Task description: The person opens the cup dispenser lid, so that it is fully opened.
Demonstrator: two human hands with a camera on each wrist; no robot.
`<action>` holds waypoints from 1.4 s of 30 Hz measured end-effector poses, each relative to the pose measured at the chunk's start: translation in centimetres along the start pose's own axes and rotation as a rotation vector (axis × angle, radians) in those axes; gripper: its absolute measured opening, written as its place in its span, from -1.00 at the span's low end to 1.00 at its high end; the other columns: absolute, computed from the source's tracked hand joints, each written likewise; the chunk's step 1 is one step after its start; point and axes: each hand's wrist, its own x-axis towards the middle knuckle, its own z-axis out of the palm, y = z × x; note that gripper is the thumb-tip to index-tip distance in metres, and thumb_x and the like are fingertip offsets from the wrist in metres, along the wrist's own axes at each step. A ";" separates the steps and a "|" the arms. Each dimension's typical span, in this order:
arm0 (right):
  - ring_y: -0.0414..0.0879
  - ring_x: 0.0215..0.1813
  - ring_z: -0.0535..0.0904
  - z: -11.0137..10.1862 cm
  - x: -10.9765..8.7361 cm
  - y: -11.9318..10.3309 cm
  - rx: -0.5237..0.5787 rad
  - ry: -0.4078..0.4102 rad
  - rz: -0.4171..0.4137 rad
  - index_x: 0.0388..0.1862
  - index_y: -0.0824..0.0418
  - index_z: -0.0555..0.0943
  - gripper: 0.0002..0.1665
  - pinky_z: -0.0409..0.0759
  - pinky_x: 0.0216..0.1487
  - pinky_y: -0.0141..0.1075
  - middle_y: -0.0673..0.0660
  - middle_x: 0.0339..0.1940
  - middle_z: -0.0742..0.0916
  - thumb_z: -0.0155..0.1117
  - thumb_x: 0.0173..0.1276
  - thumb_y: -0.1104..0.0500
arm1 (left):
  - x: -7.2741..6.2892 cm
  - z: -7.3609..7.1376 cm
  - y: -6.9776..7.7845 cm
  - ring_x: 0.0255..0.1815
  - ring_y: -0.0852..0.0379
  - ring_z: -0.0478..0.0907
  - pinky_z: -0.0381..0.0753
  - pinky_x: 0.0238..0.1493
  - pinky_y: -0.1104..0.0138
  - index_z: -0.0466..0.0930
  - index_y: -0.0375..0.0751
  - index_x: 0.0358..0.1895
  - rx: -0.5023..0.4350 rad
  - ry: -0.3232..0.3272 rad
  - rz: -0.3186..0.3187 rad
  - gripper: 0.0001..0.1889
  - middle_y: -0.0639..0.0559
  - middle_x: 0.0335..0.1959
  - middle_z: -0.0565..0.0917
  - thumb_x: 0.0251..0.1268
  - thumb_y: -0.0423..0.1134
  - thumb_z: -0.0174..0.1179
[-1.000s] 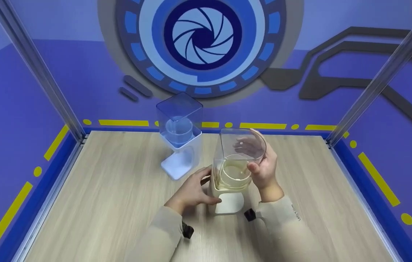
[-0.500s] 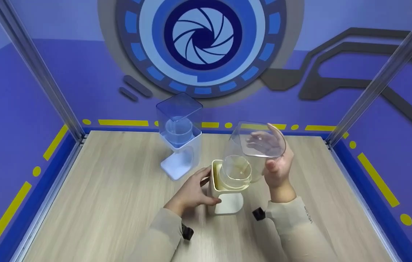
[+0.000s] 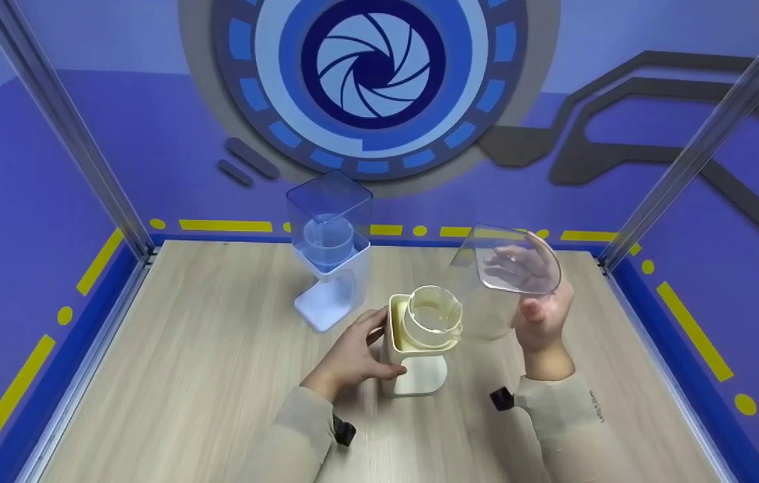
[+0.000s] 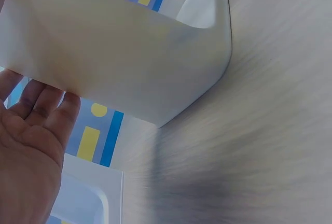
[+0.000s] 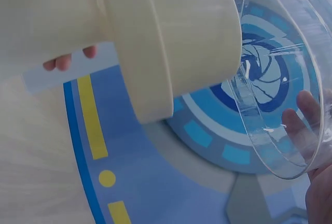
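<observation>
A cream dispenser base (image 3: 398,335) with a round collar on top and a flat foot stands upright on the table. My left hand (image 3: 351,355) grips its body from the left, thumb in front; in the left wrist view the fingers lie along the cream wall (image 4: 114,53). In my right hand (image 3: 547,315) is a clear plastic cover (image 3: 477,308), tilted, held up right of the base and apart from it. The right wrist view shows the fingers through the cover (image 5: 280,151), with the collar (image 5: 150,53) uncovered beside it.
A pale blue dispenser (image 3: 327,305) with its transparent cover on stands behind and left of the cream one. The wooden table (image 3: 205,349) ends at the blue walls (image 3: 151,161) and metal posts (image 3: 78,141). A black clip (image 3: 502,398) sits at the right wrist.
My right hand has lifted the clear cover off the cream base and carried it to the right, tilting it. My left hand has stayed on the base.
</observation>
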 end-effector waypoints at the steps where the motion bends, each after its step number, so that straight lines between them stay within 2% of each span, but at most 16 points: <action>1: 0.19 0.12 0.92 -0.3 -0.1 0.0 0.001 0.005 -0.001 0.58 0.43 0.51 0.20 0.96 0.17 -0.05 0.39 0.18 0.88 0.79 0.21 -0.25 | 0.0 0.0 0.0 0.69 -0.15 0.47 0.44 0.80 0.15 0.29 -0.33 0.76 0.000 0.002 0.001 0.23 -0.14 0.55 0.53 -0.07 -0.38 0.78; 13: 0.22 0.13 0.93 -3.1 -0.8 -0.8 0.063 0.045 -0.012 0.60 0.43 0.49 0.14 0.97 0.14 -0.04 0.44 0.19 0.87 0.79 0.24 -0.13 | -0.2 0.1 0.0 0.68 -0.21 0.48 0.44 0.79 0.13 0.24 -0.47 0.75 -0.033 0.018 0.010 0.23 -0.24 0.55 0.52 -0.06 -0.44 0.77; 21: 0.18 0.15 0.93 -5.3 -1.8 -1.0 0.020 0.036 0.020 0.62 0.40 0.49 0.10 0.96 0.16 -0.07 0.40 0.21 0.87 0.77 0.28 -0.09 | -0.1 0.3 -0.4 0.68 -0.23 0.48 0.44 0.79 0.18 0.26 -0.48 0.74 -0.035 0.028 0.028 0.22 -0.24 0.53 0.51 -0.07 -0.45 0.77; 29: 0.18 0.14 0.92 -7.7 -3.5 -0.3 -0.075 0.076 0.012 0.60 0.45 0.47 0.09 0.97 0.16 -0.08 0.43 0.19 0.86 0.76 0.31 -0.09 | -0.3 0.4 -0.4 0.69 -0.22 0.46 0.42 0.80 0.17 0.22 -0.50 0.74 -0.038 0.032 0.008 0.23 -0.26 0.53 0.50 -0.07 -0.45 0.77; 35: 0.12 0.14 0.93 -9.4 -4.8 0.4 -0.210 0.113 -0.010 0.59 0.47 0.46 0.10 0.94 0.21 -0.18 0.41 0.20 0.85 0.73 0.33 -0.13 | -0.3 0.4 -0.6 0.69 -0.26 0.46 0.42 0.80 0.14 0.21 -0.52 0.74 -0.033 0.036 0.019 0.23 -0.25 0.53 0.50 -0.04 -0.44 0.77; 42: 0.00 0.21 0.87 -11.2 -6.1 0.9 -0.360 0.189 0.003 0.59 0.45 0.46 0.08 0.84 0.30 -0.35 0.28 0.25 0.86 0.68 0.36 -0.15 | -0.3 0.4 -0.5 0.71 -0.22 0.44 0.40 0.81 0.16 0.22 -0.46 0.76 -0.033 0.026 0.003 0.23 -0.23 0.55 0.49 -0.04 -0.44 0.77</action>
